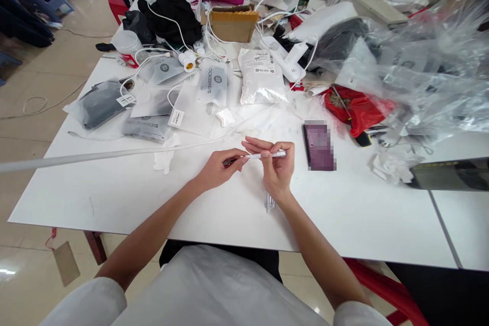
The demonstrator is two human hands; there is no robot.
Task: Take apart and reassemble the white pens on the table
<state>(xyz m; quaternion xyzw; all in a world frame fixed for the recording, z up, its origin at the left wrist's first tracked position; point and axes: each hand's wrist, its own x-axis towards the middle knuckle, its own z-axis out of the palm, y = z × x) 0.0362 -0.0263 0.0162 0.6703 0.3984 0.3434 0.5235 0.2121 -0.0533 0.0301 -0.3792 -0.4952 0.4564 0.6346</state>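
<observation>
Left hand (pixel 219 169): grip closed to a pinch at the narrow end of the pen; a small dark piece (pixel 229 162) shows among the fingers, whether loose or joined to the pen cannot be told.

Right hand (pixel 279 169): thumb and forefinger closed on the body of the pen (pixel 279 154), other fingers partly spread.

Pen: white and clear, slim, near level, held above the desk (pixel 229 209) between the two hands.

Clear parts (pixel 269 204): lying on the desk just beside the right wrist, partly hidden; count unclear.

Surroundings: crumpled tissue (pixel 164 158) to the left; white cable (pixel 95 157) running across, beyond the hands; dark-edged purple item (pixel 320 146), blurred, to the right; packets (pixel 214 84) farther back.

Risks, as judged: a slack pinch at the narrow end could let the pen swing or slip; uneven pull between the hands could free a small part suddenly and drop it. A lowered right wrist could nudge the clear parts, which may roll if round. Pressing off-line could bend or crack a thin end. Anything pale that falls would be hard to spot against the white desk.
</observation>
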